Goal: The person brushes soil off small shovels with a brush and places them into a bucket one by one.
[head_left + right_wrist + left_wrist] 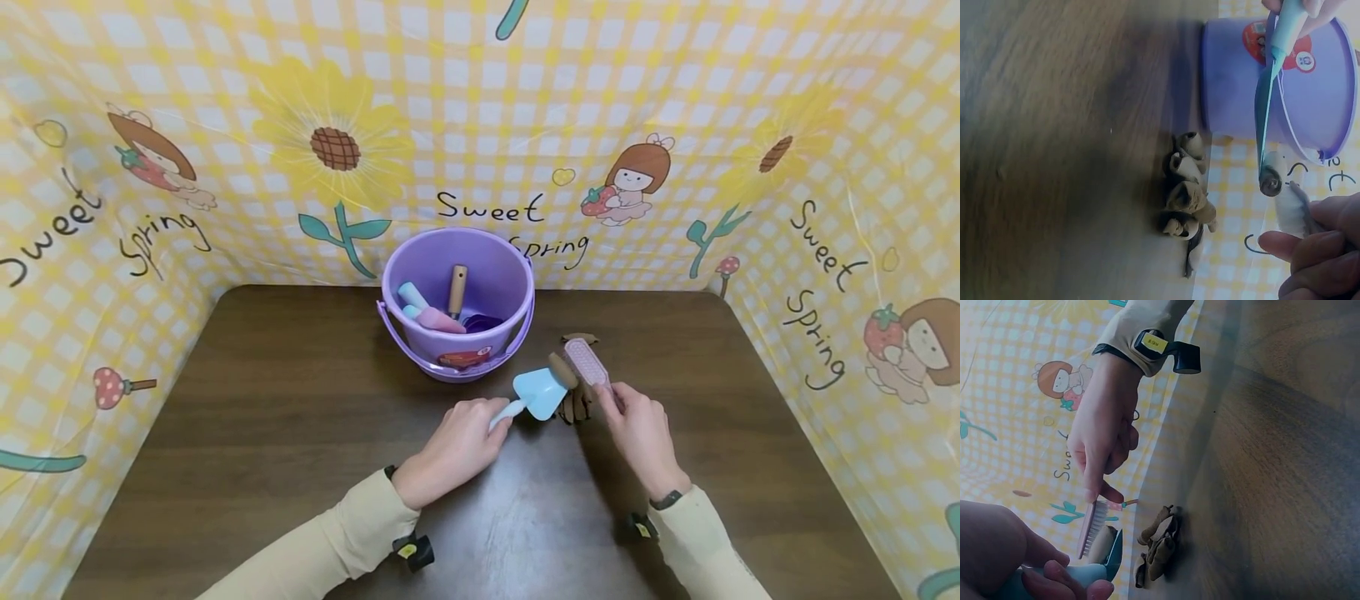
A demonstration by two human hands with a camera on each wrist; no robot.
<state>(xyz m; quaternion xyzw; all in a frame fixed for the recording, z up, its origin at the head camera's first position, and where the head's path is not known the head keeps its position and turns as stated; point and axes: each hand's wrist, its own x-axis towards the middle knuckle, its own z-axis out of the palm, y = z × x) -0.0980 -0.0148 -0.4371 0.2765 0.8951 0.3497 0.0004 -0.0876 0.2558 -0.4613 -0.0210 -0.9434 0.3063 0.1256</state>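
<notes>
My left hand (459,443) grips the handle of a light blue toy trowel (542,395), its blade raised over the table. A brown rolled piece (562,371), like curled bark or a dried leaf, lies at the blade's far edge. My right hand (642,435) pinches the handle of a small pink brush (587,361). In the left wrist view, the brush's bristles (1094,536) face the roll and come right up beside it. Several more brown curled pieces (1186,195) lie in a loose pile on the table below the trowel.
A purple bucket (420,340) stands left of the pile, its handle hanging down in front. Inside are a wooden-handled tool (457,290), a pink piece (439,321) and a light blue handle (412,294). Yellow checked cloth walls (480,100) enclose the dark wooden table (285,400).
</notes>
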